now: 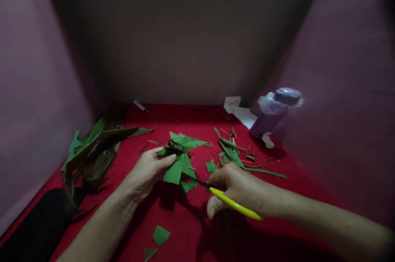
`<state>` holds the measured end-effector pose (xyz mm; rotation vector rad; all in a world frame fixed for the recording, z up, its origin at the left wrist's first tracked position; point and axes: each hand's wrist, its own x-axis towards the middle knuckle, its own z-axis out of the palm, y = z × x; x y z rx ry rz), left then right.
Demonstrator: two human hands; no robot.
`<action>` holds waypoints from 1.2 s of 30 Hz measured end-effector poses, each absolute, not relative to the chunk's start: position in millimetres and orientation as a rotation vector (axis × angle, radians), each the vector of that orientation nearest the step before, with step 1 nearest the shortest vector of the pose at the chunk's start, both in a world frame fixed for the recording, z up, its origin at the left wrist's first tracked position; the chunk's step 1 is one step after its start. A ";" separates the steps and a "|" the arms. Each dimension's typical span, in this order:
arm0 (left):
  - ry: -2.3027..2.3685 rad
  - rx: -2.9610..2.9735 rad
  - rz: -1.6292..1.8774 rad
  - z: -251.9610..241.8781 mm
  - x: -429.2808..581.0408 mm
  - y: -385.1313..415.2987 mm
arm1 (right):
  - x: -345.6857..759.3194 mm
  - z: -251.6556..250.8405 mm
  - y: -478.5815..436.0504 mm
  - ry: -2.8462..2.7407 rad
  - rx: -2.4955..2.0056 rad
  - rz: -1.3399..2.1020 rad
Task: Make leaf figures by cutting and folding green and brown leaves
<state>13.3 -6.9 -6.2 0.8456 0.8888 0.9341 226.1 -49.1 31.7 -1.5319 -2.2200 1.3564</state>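
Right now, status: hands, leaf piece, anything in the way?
Left hand holding green leaf piece. Right hand holding yellow-handled scissors, blades at leaf. Leaf scraps beyond right hand, not blocking blades.

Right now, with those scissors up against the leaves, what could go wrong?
The scissors in the right hand point toward the left hand, so a slip might nick its fingers. The leaves it holds look thin and might tear or be cut too far. Loose scraps lie on the red cloth close by and could get scattered by a sleeve-less forearm brushing past.
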 end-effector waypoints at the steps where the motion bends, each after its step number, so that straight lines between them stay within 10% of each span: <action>1: 0.897 0.832 0.943 -5.5 13.3 -6.4 | 226.6 32.7 -49.6 -2.228 -1.524 1.354; 36: 0.861 0.541 1.107 -0.9 11.4 -8.0 | 230.2 -4.6 -55.2 -2.067 -1.279 1.417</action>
